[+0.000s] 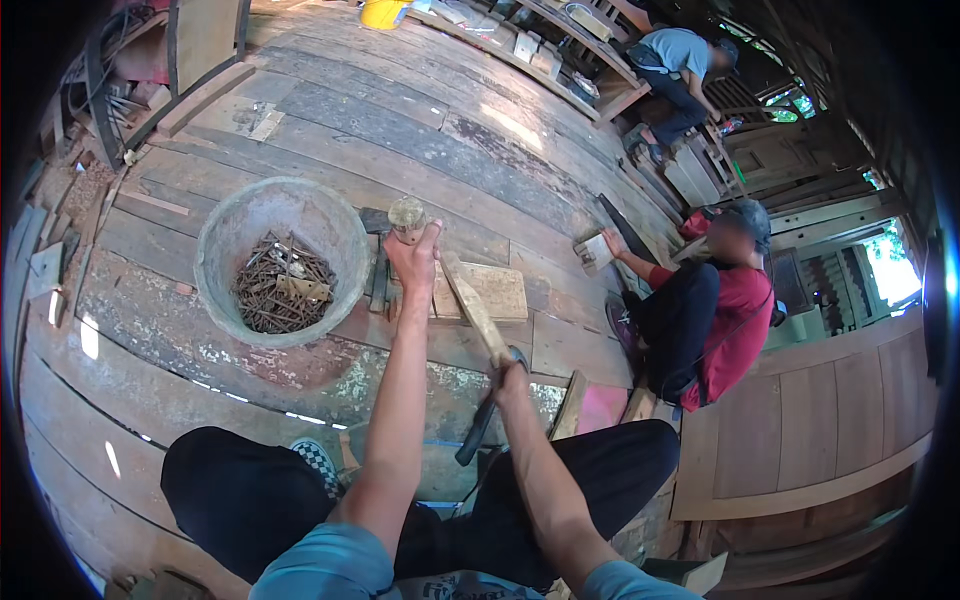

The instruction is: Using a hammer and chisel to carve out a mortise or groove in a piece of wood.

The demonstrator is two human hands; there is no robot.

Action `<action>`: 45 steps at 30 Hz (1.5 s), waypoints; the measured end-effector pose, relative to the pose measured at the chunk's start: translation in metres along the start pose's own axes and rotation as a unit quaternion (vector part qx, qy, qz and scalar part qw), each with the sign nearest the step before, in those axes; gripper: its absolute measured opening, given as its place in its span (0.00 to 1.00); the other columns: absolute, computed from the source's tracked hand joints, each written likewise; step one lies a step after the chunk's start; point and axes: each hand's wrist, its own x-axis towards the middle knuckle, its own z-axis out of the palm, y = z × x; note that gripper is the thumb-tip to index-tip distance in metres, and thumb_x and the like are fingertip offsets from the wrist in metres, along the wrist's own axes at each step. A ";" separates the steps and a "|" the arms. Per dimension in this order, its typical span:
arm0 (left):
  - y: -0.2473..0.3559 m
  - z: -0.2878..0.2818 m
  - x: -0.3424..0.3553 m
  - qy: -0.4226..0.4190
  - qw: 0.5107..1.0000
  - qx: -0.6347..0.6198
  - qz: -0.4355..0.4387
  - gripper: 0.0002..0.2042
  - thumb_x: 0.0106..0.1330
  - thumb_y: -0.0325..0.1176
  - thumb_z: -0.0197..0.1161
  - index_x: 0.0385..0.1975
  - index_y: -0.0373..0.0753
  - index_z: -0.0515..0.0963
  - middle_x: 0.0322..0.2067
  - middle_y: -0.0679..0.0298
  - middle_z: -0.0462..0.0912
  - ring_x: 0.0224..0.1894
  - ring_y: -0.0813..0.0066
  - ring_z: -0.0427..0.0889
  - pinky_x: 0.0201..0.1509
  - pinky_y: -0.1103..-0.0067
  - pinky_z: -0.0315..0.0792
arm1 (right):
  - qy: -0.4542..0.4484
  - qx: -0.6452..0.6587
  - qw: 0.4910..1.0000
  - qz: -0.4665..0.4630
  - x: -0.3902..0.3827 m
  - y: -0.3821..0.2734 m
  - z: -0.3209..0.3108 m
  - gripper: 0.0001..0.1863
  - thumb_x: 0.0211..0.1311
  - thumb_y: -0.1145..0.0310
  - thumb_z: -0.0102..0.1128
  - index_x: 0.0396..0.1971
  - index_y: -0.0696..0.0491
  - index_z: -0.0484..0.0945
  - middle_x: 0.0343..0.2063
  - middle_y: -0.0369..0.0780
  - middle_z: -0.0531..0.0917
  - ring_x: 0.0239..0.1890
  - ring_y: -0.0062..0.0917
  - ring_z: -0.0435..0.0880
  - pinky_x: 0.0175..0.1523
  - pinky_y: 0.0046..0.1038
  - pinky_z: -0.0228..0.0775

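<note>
My left hand (413,258) is closed around a short, round piece of wood (407,214), its flat end facing up. In my right hand (512,382) is a black-handled tool (476,432) whose kind I cannot make out. A narrow wooden strip (474,305) runs from beside my left hand down to my right hand; whether my right fingers hold it too, I cannot tell. Just beyond the strip, a flat wooden block (495,293) lies on the floor. To the left of my left hand stands a grey tub (218,245) with many rusty nails (283,290) in it.
A person in a red shirt (735,335) sits at the right, holding a pale block (594,252). Another person (680,65) bends over at the back right. A yellow bucket (382,13) stands at the far edge. Panelled wood (810,425) lies at the right.
</note>
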 end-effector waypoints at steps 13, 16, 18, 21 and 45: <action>-0.006 -0.008 -0.011 -0.030 0.996 0.087 0.008 0.08 0.47 0.30 0.66 0.21 0.34 0.74 0.17 0.67 0.75 0.18 0.80 0.72 0.22 0.80 0.67 | 0.058 -0.133 0.980 0.135 -0.018 0.051 0.003 0.08 0.61 0.70 0.51 0.35 0.59 0.71 0.31 0.44 0.76 0.31 0.27 0.78 0.36 0.23 0.78; -0.008 -0.006 -0.012 -0.029 0.994 0.104 0.026 0.10 0.46 0.30 0.67 0.24 0.32 0.76 0.20 0.64 0.78 0.23 0.77 0.75 0.29 0.78 0.69 | 0.023 -0.118 0.983 0.140 -0.011 0.057 0.001 0.08 0.61 0.71 0.51 0.35 0.60 0.71 0.32 0.46 0.75 0.34 0.29 0.78 0.41 0.24 0.78; -0.009 -0.007 -0.013 -0.027 0.994 0.102 0.027 0.10 0.46 0.31 0.67 0.25 0.31 0.77 0.22 0.63 0.79 0.25 0.76 0.76 0.33 0.77 0.70 | 0.043 -0.104 0.985 0.134 -0.010 0.063 0.003 0.07 0.61 0.71 0.51 0.34 0.60 0.71 0.33 0.46 0.75 0.35 0.30 0.78 0.43 0.24 0.78; -0.012 -0.012 -0.011 -0.028 0.993 0.113 0.011 0.11 0.46 0.31 0.67 0.25 0.31 0.77 0.23 0.61 0.80 0.26 0.76 0.76 0.33 0.77 0.70 | 0.059 -0.087 0.985 0.134 -0.009 0.074 0.016 0.07 0.60 0.72 0.52 0.33 0.60 0.71 0.33 0.46 0.75 0.36 0.31 0.78 0.45 0.25 0.78; -0.016 -0.018 -0.014 -0.036 0.987 0.159 0.001 0.12 0.45 0.32 0.67 0.26 0.30 0.76 0.23 0.61 0.79 0.26 0.74 0.76 0.34 0.76 0.69 | 0.167 -0.023 0.976 -0.136 0.028 -0.019 0.000 0.29 0.55 0.81 0.41 0.60 0.55 0.53 0.30 0.44 0.75 0.31 0.25 0.76 0.39 0.28 0.73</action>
